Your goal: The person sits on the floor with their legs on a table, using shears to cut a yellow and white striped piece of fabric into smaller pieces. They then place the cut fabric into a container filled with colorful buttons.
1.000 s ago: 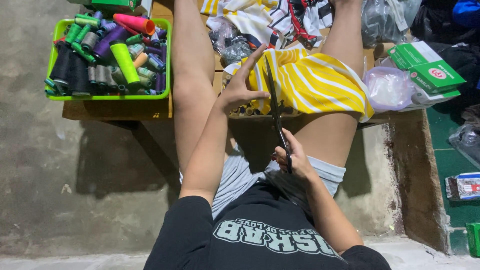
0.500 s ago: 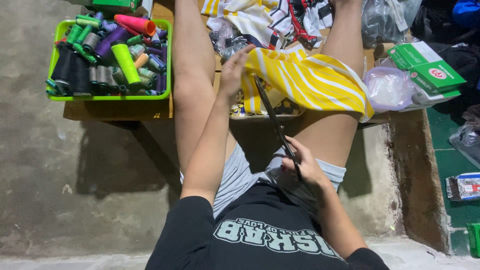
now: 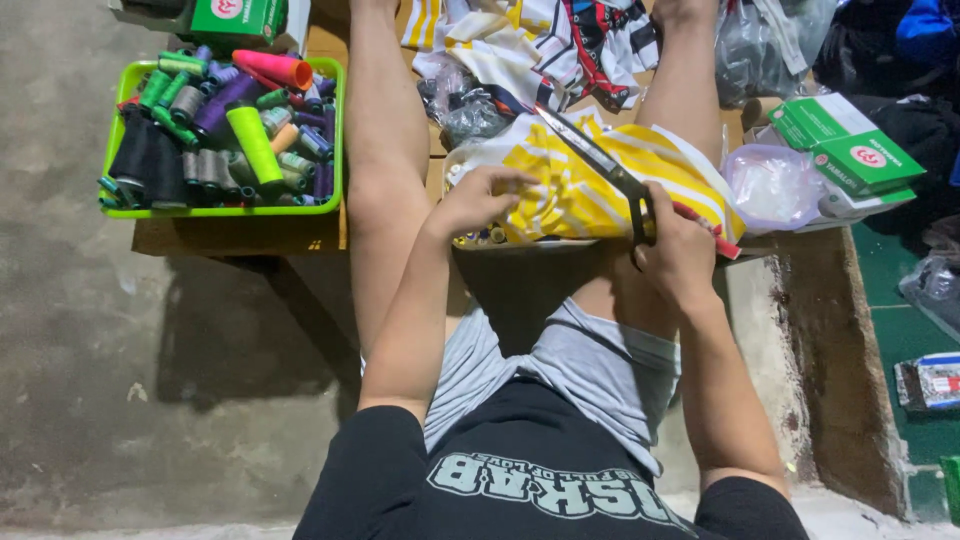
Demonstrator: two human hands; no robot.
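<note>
A yellow and white striped cloth [image 3: 590, 185] lies across my right thigh. My left hand [image 3: 478, 197] presses on the cloth's near left edge, fingers spread over it. My right hand [image 3: 678, 252] grips the handles of long black scissors [image 3: 597, 160], whose blades point up and left over the striped cloth. A red strip pokes out to the right of that hand. My bare legs stretch forward on either side of the cloth.
A green tray [image 3: 222, 210] full of coloured thread spools sits at the left on a low wooden board. More striped garments [image 3: 540, 40] and plastic bags lie ahead. Green boxes [image 3: 848, 145] and a clear bag [image 3: 772, 185] lie to the right.
My right hand has lifted the scissors from my lap up onto the striped cloth. My left hand slid down to the cloth's near left edge.
</note>
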